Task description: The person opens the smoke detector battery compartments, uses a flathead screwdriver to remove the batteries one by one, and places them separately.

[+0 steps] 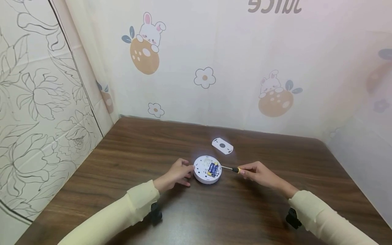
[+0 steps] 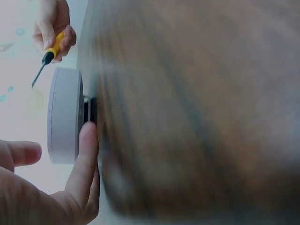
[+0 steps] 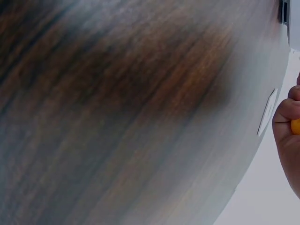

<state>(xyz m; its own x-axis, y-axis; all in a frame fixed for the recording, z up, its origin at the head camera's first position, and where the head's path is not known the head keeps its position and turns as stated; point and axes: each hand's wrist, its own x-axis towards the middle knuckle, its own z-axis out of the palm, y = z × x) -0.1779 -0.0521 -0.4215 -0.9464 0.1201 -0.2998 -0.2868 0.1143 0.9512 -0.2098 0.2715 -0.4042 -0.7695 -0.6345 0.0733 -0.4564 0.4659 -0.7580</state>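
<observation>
A round white battery-powered device [image 1: 202, 179] lies face up on the table, blue and yellow batteries [image 1: 213, 169] showing in its open compartment. My left hand [image 1: 176, 174] holds its left rim; in the left wrist view one finger [image 2: 87, 145] reaches under the edge while another digit sits by the upper face. My right hand [image 1: 260, 174] pinches the yellow and black handle of a screwdriver [image 1: 235, 169], its metal tip at the compartment's right side. In the right wrist view only part of the right hand [image 3: 288, 136] appears, with a bit of yellow handle.
Behind the device lies a white oblong plate [image 1: 225, 149] with a dark round centre. The brown wooden table [image 1: 147, 143] meets a printed curtain [image 1: 183, 41] at the back. A black camera [image 1: 156, 213] hangs at the left wrist, and another [image 1: 293, 218] at the right.
</observation>
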